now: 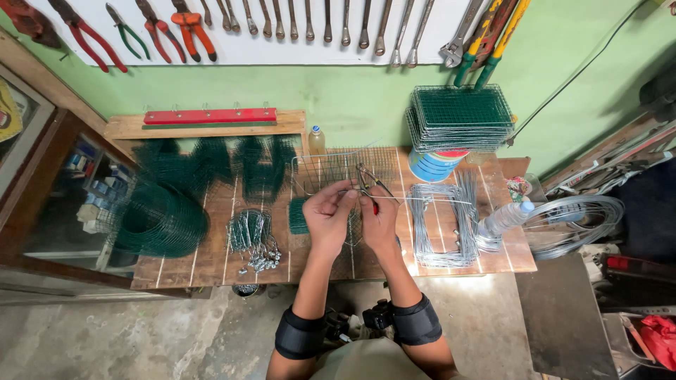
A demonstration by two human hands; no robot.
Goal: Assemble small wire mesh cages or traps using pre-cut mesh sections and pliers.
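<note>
A green mesh roll (160, 219) lies left of hanging pliers (184, 27).

Two hands (329, 213), two plastic bottles (317, 140), one mesh roll (160, 220).

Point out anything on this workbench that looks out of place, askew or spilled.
One thing stands out: a clear plastic bottle lies tipped on its side at the right end of the wooden bench, beside the bent wire frames. No spill shows. Small metal bits lie scattered loose near the front edge.

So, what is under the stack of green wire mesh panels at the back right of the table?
Under the stack of green wire mesh panels stands a round blue-and-white container with a red rim. Its top is mostly covered, so its contents cannot be seen.
</note>
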